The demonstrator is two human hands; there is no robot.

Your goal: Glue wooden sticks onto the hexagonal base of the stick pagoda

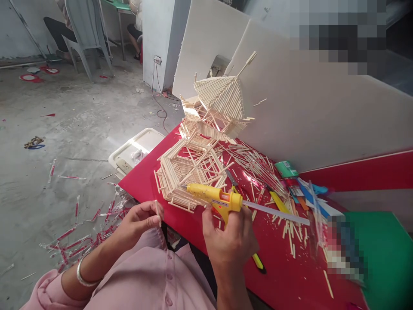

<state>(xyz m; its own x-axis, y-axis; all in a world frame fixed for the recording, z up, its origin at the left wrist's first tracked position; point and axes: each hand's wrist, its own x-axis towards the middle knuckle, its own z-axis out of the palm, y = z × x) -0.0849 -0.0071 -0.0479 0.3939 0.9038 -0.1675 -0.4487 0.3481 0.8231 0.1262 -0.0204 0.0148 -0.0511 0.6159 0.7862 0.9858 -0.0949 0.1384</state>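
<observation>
My right hand (230, 239) is closed around the handle of a yellow hot glue gun (213, 196), with a long translucent glue stick (277, 212) sticking out of its back. The gun's nozzle points left, at the near edge of an open frame (190, 172) built of thin wooden sticks; whether it touches cannot be told. Close to my body, my left hand (143, 221) pinches a short wooden stick (158, 212) upright between thumb and fingers. Behind the frame stands a roofed stick structure (222, 99) with slatted sides.
Loose sticks (254, 161) lie across the red table (277, 275), along with a yellow cutter (279, 202) and a green roll (286, 169). White boards (306, 107) stand behind. Plastic wrappers (80, 245) litter the floor beside a white bin (138, 144). Other people sit at a far table.
</observation>
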